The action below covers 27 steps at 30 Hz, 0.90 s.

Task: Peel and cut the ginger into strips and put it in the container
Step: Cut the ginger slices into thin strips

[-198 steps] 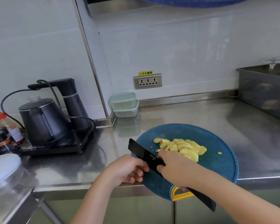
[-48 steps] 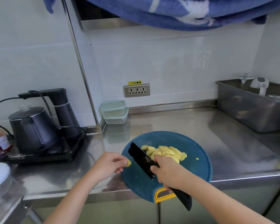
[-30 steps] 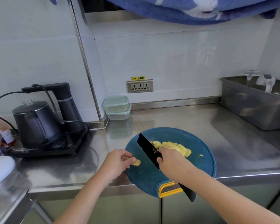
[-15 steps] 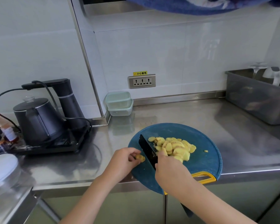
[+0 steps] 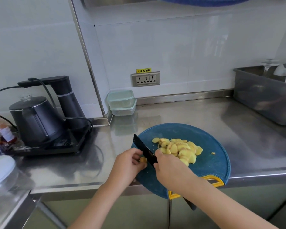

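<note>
Ginger piece (image 5: 143, 159) is pinched by the left hand (image 5: 128, 164) at 9 o'clock on the board (image 5: 210, 162); its long axis cannot be told. The knife (image 5: 144, 150), gripped by the right hand (image 5: 168, 167), is pointed to 11 o'clock.

One head-worn wide-angle view looks forward and down, close over the stainless steel bench (image 5: 205, 116), the white tiled wall (image 5: 188, 47) filling the upper frame.
</note>
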Each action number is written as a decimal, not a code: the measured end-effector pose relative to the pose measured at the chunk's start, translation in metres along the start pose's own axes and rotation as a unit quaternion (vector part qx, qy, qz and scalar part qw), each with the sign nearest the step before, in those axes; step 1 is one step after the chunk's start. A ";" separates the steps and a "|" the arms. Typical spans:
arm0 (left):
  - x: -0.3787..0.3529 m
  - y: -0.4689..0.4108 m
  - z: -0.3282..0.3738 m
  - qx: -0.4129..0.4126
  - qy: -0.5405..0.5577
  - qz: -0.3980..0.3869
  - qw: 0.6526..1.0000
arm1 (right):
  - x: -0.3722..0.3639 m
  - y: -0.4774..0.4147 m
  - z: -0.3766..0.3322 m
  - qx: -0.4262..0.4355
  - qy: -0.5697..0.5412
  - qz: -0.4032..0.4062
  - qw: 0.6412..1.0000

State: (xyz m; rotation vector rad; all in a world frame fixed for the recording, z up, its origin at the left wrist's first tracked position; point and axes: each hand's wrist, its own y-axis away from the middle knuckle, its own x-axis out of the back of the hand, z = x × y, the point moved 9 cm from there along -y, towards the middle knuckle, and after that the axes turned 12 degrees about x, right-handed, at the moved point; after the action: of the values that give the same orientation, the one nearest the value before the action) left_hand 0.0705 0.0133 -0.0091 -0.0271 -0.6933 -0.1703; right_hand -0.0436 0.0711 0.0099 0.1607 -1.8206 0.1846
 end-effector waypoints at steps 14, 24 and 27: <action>0.002 0.018 0.007 -0.101 -0.041 0.113 0.988 | 0.001 0.000 0.002 0.012 -0.013 0.012 1.000; 0.001 0.013 0.003 -0.076 -0.031 0.110 0.991 | 0.009 0.002 0.005 0.011 -0.060 0.021 0.998; 0.001 0.013 0.002 -0.070 -0.029 0.109 0.991 | 0.009 0.002 0.002 0.020 -0.055 0.022 0.998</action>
State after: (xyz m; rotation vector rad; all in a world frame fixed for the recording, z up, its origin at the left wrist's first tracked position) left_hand 0.0717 0.0259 -0.0064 -0.2428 -0.7303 -0.0088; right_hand -0.0486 0.0726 0.0177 0.1625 -1.9325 0.2468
